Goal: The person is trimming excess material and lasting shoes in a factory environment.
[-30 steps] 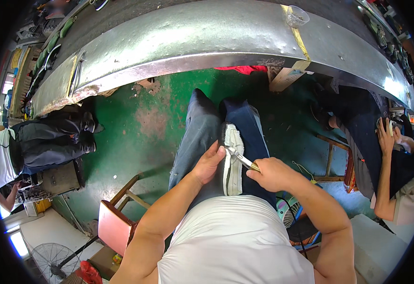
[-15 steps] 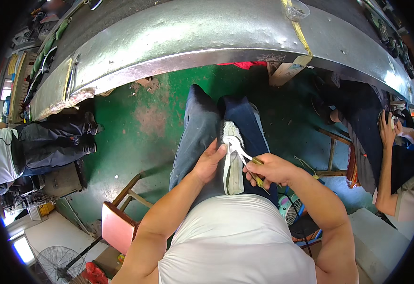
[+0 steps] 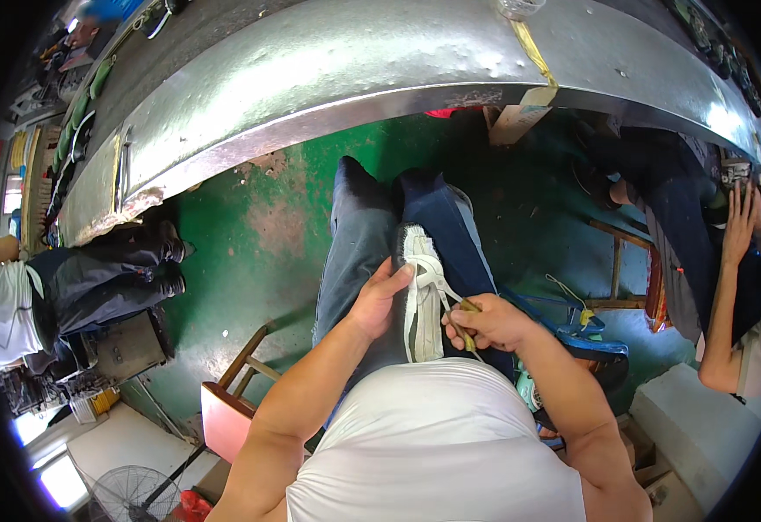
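A long, shoe-shaped white piece with a dark edge, apparently a shoe upper [image 3: 431,326], lies lengthwise across my thighs. White lace [image 3: 428,268] loops and crosses over its far half. My left hand [image 3: 379,300] grips the upper's left side, its thumb pressed on top beside the lace. To the right, my right hand [image 3: 498,322] is closed around a slim brass-coloured tool [image 3: 470,345], whose thin point sticks out toward me. A strand of lace runs taut from the upper to these fingers; the tool's other end is partly hidden by them.
A metal-edged bench [image 3: 311,109] curves across in front of my knees. Co-workers sit on both sides: dark trousers [image 3: 106,274] at left, an arm [image 3: 728,287] at right. A pink-topped stool [image 3: 228,419], a wooden stool [image 3: 615,261] and a fan [image 3: 137,496] stand around me.
The white lace has gone from a wide curved loop to a narrower, crossed one. My right hand has shifted slightly nearer to me with the tool. The whole view has turned a little.
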`<control>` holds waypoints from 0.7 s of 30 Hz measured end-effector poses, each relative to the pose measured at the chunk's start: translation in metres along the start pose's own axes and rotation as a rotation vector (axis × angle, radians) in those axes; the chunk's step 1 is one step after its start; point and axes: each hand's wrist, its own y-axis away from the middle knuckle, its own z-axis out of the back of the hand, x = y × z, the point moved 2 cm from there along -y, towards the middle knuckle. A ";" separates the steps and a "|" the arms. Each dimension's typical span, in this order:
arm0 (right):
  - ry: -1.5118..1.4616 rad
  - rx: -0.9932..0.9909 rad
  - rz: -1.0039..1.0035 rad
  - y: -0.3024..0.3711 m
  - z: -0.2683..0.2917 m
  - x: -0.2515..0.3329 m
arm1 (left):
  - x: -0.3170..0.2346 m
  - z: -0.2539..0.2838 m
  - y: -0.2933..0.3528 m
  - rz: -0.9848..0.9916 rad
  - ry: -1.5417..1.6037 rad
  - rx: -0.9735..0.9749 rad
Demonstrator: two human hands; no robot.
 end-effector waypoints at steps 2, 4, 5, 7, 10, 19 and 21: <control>-0.071 0.049 -0.037 0.002 0.012 0.005 | -0.005 -0.004 -0.002 0.018 -0.030 -0.012; -0.109 0.119 -0.048 0.002 0.019 0.013 | -0.011 -0.007 -0.004 0.053 -0.108 -0.038; -0.104 0.120 -0.052 0.002 0.023 0.019 | -0.012 -0.008 -0.005 0.049 -0.103 -0.040; 0.083 0.116 -0.077 0.005 0.031 0.032 | -0.014 -0.008 -0.005 0.046 -0.191 -0.106; 0.320 0.099 -0.107 0.009 0.034 0.061 | -0.002 0.006 -0.013 0.063 -0.216 -0.211; 0.730 -0.175 0.179 0.019 0.027 0.104 | -0.004 -0.002 -0.017 0.041 -0.295 -0.237; 0.763 -0.200 0.305 0.014 0.004 0.109 | -0.004 -0.002 -0.018 0.039 -0.327 -0.272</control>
